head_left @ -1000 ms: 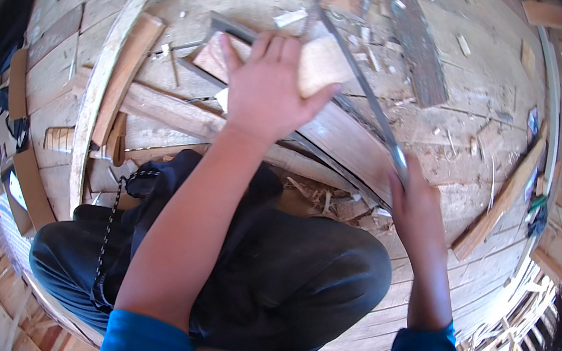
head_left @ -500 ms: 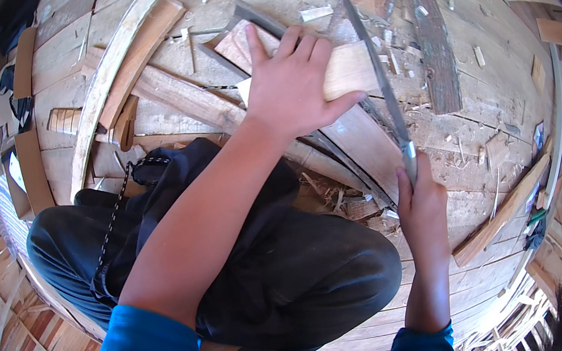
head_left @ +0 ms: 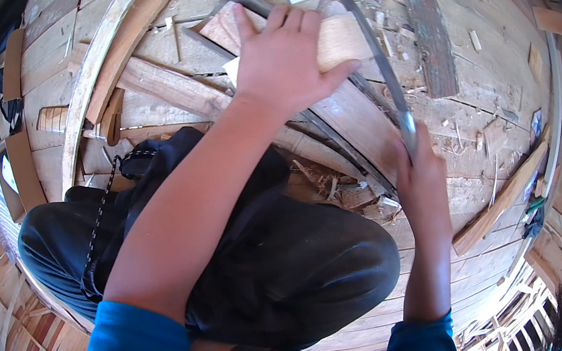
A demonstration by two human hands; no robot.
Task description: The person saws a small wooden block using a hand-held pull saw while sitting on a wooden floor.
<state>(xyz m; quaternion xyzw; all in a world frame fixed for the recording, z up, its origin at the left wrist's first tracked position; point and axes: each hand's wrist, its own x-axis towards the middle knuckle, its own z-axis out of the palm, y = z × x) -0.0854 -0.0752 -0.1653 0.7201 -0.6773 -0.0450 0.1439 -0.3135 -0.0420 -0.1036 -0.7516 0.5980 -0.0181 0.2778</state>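
Note:
My left hand (head_left: 282, 62) presses down on a pale wood block (head_left: 341, 41), fingers over its far side and thumb stretched along the near side. The block lies across a wider plank (head_left: 360, 126), and the palm hides its left part. In my right hand (head_left: 421, 175) is a long-bladed knife (head_left: 379, 56); the fingers wrap its handle below a shiny metal collar. The narrow dark blade points away from me and stands beside the block's right end. Whether its edge touches the wood I cannot tell.
Wood chips and shavings litter the plank floor. A bark-edged slab (head_left: 433, 49) lies to the right, with a long board (head_left: 504, 199) nearer the right wall. Curved strips and boards (head_left: 127, 57) lie at left. My bent knee (head_left: 350, 266) is just below the work.
The whole view has shifted slightly, with the floor and wood sitting higher in the picture. My left hand keeps hold of the block, and the knife stays at its right end.

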